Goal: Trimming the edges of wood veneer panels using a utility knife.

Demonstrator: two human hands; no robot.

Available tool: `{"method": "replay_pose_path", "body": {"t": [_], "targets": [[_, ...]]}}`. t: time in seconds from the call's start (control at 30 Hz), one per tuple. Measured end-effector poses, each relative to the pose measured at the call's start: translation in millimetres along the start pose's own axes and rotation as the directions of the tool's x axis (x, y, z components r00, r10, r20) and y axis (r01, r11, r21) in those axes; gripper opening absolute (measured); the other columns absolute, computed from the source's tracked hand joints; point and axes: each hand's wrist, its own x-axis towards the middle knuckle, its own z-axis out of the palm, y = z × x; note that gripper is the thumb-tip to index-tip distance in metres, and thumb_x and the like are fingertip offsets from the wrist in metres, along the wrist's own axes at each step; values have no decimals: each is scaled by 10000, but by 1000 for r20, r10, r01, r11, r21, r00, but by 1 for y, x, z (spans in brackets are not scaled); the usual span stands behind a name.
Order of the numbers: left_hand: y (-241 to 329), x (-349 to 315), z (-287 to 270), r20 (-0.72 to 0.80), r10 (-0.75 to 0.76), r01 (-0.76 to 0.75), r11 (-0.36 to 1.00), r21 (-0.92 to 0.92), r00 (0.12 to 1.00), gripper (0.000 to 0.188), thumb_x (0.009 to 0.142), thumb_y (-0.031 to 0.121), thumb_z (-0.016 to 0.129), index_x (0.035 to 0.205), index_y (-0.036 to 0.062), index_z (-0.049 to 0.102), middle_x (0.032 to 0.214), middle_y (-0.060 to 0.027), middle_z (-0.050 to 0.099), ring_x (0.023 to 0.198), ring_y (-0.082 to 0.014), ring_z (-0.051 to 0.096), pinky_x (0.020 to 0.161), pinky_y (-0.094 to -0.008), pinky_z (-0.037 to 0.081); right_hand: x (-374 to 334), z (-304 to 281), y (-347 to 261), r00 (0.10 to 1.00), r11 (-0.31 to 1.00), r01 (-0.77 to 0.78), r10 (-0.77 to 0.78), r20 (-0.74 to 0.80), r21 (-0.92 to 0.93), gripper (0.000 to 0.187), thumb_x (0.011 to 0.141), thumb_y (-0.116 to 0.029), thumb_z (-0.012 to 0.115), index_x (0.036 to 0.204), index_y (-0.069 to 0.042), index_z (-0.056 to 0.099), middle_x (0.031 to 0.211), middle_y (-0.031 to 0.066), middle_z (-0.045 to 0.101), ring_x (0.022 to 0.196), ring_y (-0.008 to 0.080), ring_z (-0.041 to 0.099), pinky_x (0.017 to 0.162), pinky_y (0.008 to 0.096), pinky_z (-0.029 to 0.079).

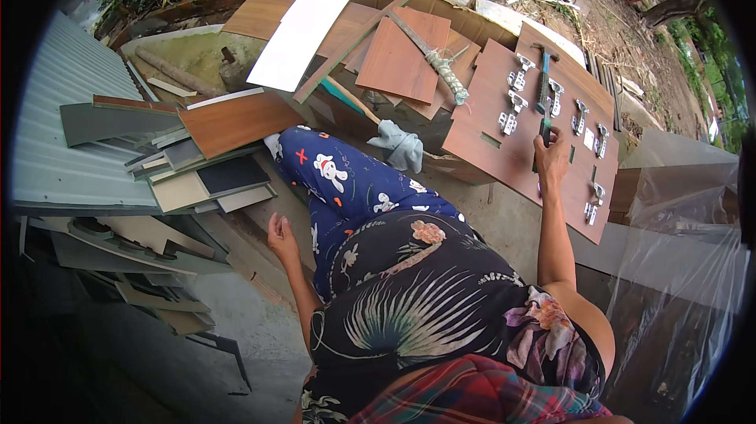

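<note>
My right hand [552,158] is closed around a narrow black-and-green handle [545,128] over a brown board [480,101]. What the handle belongs to cannot be made out. Just beyond it lies a hammer [543,85] with a blue shaft and black grip. Several metal cabinet hinges lie about the board on both sides, among them one hinge [513,113] to the left and another [601,140] to the right. Rectangular slots are cut through the board. Down by my leg, my left hand [283,241] holds nothing, its fingers loosely bent and apart.
At the left, offcut boards [209,180] are piled beside corrugated metal sheeting [87,109]. Ahead lie a white panel [309,26], brown panels and a long blade [413,34] with a wrapped handle. A grey cloth [398,146] hangs near my knees. Clear plastic sheeting [677,243] stands at the right.
</note>
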Motion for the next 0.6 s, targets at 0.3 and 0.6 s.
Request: {"method": "replay_pose_path", "body": {"t": [0.3, 0.6], "targets": [[37, -1, 12, -70, 68, -63, 996, 63, 995, 407, 945, 148, 629, 1315, -8, 563, 1106, -190, 694, 992, -206, 679, 848, -313, 531, -7, 5, -81, 915, 459, -43, -338, 219, 888, 363, 995, -175, 435, 1297, 13, 509, 1066, 107, 641, 869, 131, 637, 695, 276, 546], [8, 8, -11, -222, -28, 37, 999, 34, 975, 383, 915, 161, 652, 1267, 16, 603, 1071, -198, 712, 947, -269, 708, 842, -349, 546, -138, 77, -213, 507, 432, -515, -544, 669, 741, 316, 990, -237, 388, 1159, -3, 515, 844, 114, 630, 589, 163, 621, 524, 264, 539]]}}
